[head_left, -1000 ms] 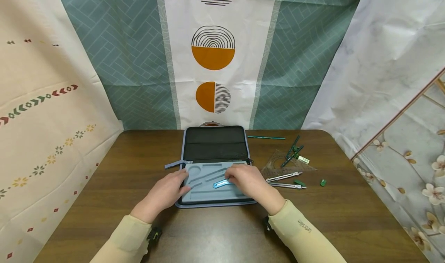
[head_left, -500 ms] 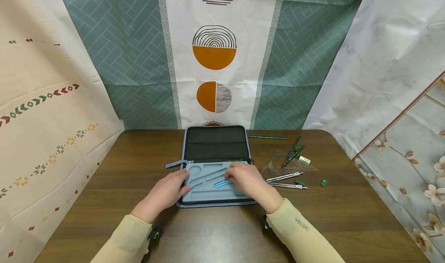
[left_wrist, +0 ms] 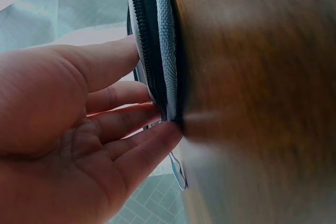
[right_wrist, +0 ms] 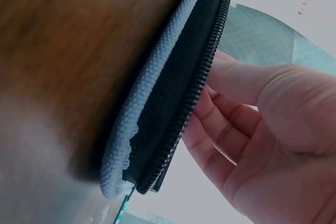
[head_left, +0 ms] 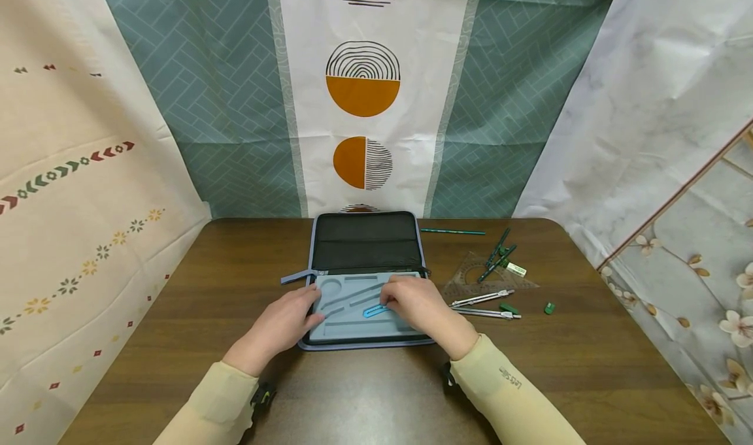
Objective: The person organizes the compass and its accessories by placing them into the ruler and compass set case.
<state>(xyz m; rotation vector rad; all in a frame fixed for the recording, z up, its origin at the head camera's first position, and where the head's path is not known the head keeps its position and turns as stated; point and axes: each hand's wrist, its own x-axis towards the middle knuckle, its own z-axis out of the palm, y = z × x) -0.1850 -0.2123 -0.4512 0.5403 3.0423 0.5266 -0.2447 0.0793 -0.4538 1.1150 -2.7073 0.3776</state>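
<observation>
A zip case [head_left: 366,242] lies unfolded on the table, with a grey-blue foam tray [head_left: 367,330] in its near half. Slots and a round recess are cut into the tray. My right hand [head_left: 414,304] pinches a small bright blue flat tool [head_left: 374,310] with a rounded end, low over the tray's middle. Its far end is hidden under my fingers. My left hand [head_left: 282,324] rests at the case's left edge, thumb over the tray. In the left wrist view its fingertips touch the zipped edge [left_wrist: 152,51]. The right wrist view hides the right fingertips behind the zipper [right_wrist: 194,98].
Right of the case lie a clear protractor [head_left: 506,279], dark pencils [head_left: 497,264], a white-and-green eraser [head_left: 516,270], two metal compasses [head_left: 482,298], a green piece [head_left: 508,308] and a green sharpener [head_left: 549,308]. Another green pencil [head_left: 453,231] lies behind. A strap [head_left: 298,277] sticks out left.
The blue tool and both hands stay in nearly the same place over the tray. The view shifts very slightly; nothing is let go.
</observation>
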